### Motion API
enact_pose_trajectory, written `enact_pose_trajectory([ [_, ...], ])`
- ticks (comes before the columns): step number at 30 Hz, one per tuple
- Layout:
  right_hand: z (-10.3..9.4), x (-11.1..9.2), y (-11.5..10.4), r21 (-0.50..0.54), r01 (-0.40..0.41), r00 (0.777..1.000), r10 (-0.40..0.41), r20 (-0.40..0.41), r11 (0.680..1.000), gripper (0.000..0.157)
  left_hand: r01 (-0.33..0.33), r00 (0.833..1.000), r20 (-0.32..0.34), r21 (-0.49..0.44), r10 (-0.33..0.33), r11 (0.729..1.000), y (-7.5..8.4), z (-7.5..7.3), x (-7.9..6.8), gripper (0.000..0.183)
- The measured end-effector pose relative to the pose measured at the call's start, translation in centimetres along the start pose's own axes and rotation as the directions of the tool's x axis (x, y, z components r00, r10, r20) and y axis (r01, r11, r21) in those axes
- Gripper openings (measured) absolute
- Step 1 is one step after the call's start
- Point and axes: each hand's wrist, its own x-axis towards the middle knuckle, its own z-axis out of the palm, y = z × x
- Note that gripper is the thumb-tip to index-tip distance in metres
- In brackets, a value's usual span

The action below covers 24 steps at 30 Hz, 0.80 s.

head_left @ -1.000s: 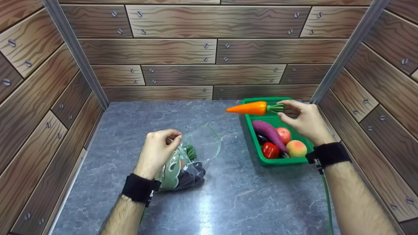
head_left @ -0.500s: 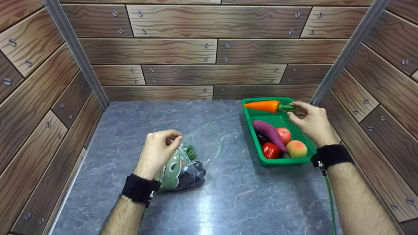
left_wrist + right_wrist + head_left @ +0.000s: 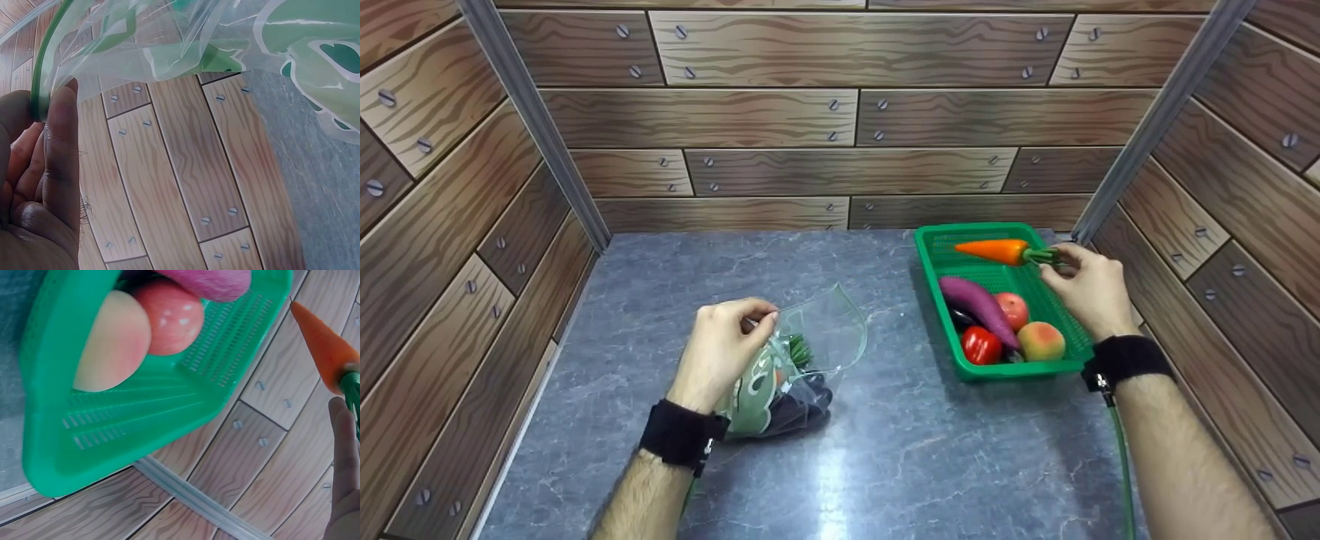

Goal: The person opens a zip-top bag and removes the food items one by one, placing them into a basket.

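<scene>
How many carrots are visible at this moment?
1 for certain: the carrot held in the right hand. Another may be partly hidden in the bag, where green stems and a bit of orange show.

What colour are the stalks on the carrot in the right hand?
The stalks are green; the head view shows them best.

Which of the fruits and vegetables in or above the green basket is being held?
The orange carrot: the right hand pinches it by its green top, while the others lie in the green basket.
</scene>
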Motion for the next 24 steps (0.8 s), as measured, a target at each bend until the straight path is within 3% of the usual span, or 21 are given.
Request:
enact_pose_trajectory([
  [10, 0.9, -0.3, 2.5, -0.091, -0.038, 0.999, 0.039, 0.013, 0.995, 0.038, 0.010, 1.000, 0.007, 0.000, -0.010, 1.000, 0.2, 0.0, 0.0, 0.010],
  [24, 2.7, -0.8, 4.7, -0.122, -0.046, 0.998, 0.050, 0.024, 0.991, 0.037, 0.014, 1.000, 0.005, -0.002, -0.014, 1.000, 0.2, -0.1, 0.0, 0.010],
])
